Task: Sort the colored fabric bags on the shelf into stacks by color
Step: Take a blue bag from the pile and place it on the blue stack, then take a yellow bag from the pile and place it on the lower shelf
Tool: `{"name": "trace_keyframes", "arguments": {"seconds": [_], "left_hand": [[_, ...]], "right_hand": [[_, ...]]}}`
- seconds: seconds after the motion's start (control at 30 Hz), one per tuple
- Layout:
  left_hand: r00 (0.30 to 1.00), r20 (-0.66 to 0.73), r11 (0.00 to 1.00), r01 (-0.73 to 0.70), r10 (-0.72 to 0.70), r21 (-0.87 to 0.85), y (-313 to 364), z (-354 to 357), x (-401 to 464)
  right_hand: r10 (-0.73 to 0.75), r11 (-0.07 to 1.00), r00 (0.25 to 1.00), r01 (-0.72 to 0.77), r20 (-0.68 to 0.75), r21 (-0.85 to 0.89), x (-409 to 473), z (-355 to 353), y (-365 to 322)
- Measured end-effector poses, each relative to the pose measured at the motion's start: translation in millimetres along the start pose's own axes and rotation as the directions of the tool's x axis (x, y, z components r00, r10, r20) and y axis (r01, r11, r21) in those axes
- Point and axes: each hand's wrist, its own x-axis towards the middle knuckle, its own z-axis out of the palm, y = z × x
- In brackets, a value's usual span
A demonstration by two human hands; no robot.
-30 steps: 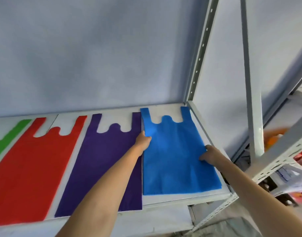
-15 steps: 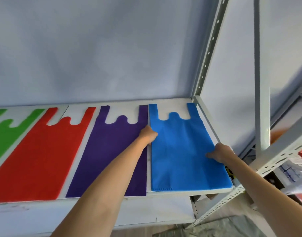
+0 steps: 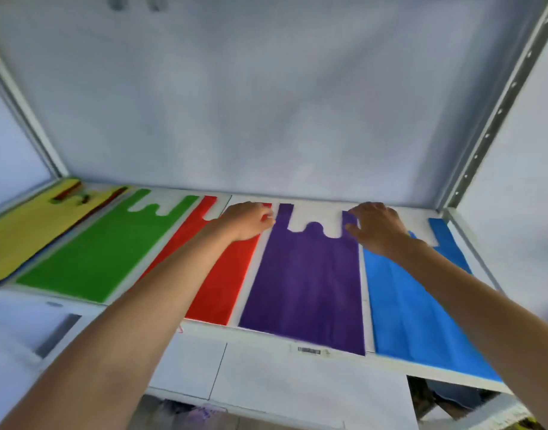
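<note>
Flat purple fabric bag (image 3: 307, 283) is touched at its handle straps: left hand (image 3: 248, 221) fingers loosely curled, right hand (image 3: 376, 228) fingers spread; grip unclear through blur.

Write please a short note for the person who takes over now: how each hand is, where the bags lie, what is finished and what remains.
Left hand: fingers loosely curled at the top left handle of the purple bag; no clear grip.
Right hand: fingers spread, touching that bag's top right handle.
Bags lie flat side by side on the shelf: green bag, red bag, purple, blue bag.
Far left is a mixed pile, yellow on top, other colours at its edges.
Done: four colours laid out separately.
Left: the mixed pile looks unsorted.
</note>
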Motion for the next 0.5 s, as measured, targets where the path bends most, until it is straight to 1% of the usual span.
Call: {"name": "trace_keyframes", "arguments": {"seconds": [0.1, 0.27, 0.37, 0.5], "left_hand": [[0.999, -0.03, 0.998, 0.043, -0.041, 0.046, -75, -19, -46], [0.988, -0.097, 0.99, 0.129, -0.123, 0.058, -205, -47, -122], [0.976, -0.115, 0.979, 0.193, -0.185, 0.07, -284, -64, -161], [0.956, -0.124, 0.962, 0.271, -0.265, 0.039, -366, -78, -198]], "right_hand": [[-0.08, 0.996, 0.996, 0.081, -0.035, 0.024, 9, -2, -83], [-0.175, 0.982, 0.985, 0.175, -0.005, 0.073, 17, 1, -225], [-0.226, 0.968, 0.974, 0.225, -0.001, 0.108, 20, 1, -310], [-0.274, 0.952, 0.962, 0.27, 0.012, 0.144, 27, 6, -399]]}}
